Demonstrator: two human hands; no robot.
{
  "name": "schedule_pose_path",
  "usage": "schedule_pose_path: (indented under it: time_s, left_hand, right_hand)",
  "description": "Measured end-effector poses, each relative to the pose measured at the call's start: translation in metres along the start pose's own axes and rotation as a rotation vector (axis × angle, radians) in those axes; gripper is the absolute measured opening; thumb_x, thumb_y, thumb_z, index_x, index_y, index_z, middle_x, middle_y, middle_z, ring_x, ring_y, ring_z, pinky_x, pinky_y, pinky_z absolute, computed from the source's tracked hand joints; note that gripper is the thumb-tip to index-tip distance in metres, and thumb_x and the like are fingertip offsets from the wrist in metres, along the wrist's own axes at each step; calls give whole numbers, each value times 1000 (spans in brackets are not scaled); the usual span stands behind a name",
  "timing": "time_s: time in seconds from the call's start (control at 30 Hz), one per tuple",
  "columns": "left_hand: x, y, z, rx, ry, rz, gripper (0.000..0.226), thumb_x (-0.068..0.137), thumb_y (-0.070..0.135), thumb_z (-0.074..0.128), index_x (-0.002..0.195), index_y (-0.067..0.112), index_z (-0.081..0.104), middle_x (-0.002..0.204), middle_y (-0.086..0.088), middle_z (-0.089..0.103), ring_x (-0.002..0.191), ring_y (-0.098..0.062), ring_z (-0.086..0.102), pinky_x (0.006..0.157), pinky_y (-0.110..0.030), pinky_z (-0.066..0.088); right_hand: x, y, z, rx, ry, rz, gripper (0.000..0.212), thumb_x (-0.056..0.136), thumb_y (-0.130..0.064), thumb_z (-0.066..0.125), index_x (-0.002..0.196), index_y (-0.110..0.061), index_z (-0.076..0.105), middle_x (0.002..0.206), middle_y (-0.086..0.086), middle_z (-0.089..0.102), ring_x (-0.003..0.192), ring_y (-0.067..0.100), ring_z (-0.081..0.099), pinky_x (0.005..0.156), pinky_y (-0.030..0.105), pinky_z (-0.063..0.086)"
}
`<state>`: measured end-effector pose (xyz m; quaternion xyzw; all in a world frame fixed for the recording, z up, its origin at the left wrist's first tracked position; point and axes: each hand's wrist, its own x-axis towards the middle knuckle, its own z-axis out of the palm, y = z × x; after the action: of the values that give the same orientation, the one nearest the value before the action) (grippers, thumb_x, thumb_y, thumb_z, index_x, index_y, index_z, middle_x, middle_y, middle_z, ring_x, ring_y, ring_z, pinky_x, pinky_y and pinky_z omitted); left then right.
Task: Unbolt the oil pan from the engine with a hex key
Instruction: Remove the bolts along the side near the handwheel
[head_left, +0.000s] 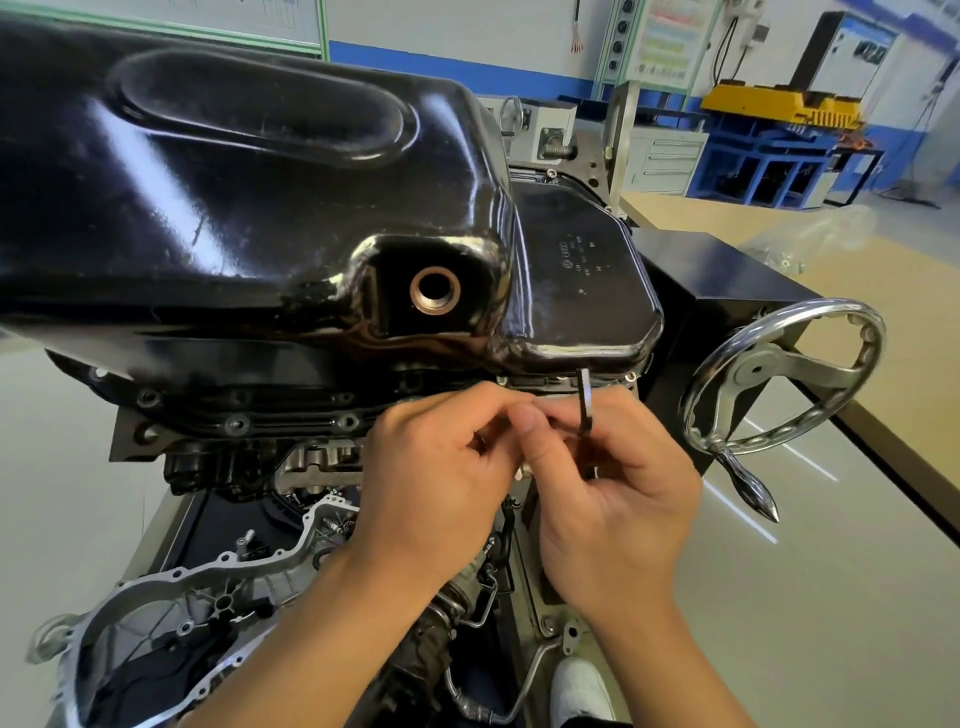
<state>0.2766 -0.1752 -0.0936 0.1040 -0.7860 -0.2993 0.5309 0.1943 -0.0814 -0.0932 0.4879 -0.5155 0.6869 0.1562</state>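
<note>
The glossy black oil pan (249, 208) sits on top of the upturned engine, with its brass-ringed drain hole (435, 289) facing me. Bolts (236, 424) dot the pan's flange along the near edge. Just below the flange's right end, my right hand (613, 493) grips a dark hex key (585, 401), whose short arm sticks up between the fingers. My left hand (441, 478) meets it from the left, its fingertips pinching the key's hidden lower part. The key's tip and the bolt it meets are covered by my fingers.
A chrome handwheel (784, 384) of the engine stand juts out at the right, close to my right hand. Below my hands lie a silver timing cover (208, 587) and hoses. A wooden bench (857, 291) and blue cabinets (769, 171) stand behind.
</note>
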Motion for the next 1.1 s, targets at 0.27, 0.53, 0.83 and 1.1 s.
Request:
schedule_pose_path:
  time_s: [0.27,0.53,0.83,1.1]
  left_hand:
    - [7,-2,-7,-14,-129,89,19,96,23,57,106,28,73,61,29,49,52,3,51,50,-16,40]
    - [7,-6,-4,-48,22,46,7,87,14,76,93,12,80,75,16,72,67,2,68,57,-22,55]
    - [6,-6,-5,4,20,23,6,80,9,72,82,7,77,65,8,69,58,-9,64,47,-32,49]
    - [6,-6,-8,-97,-74,12,13,89,15,71,101,19,76,64,5,70,49,-13,64,45,-33,51]
  right_hand:
    - [4,3,-1,2,-138,-10,17,96,-5,64,111,-11,70,84,4,64,82,13,60,78,16,44]
    - [1,-1,-1,-37,-16,24,18,87,-20,75,105,-16,71,81,-5,64,68,13,58,65,19,44]
    - [1,-1,-2,-76,-12,-5,10,78,-1,83,84,-7,78,73,-1,66,67,12,58,66,20,43]
    - [1,-5,0,-133,-44,-82,11,86,0,72,95,-6,75,84,3,70,80,12,65,74,18,46]
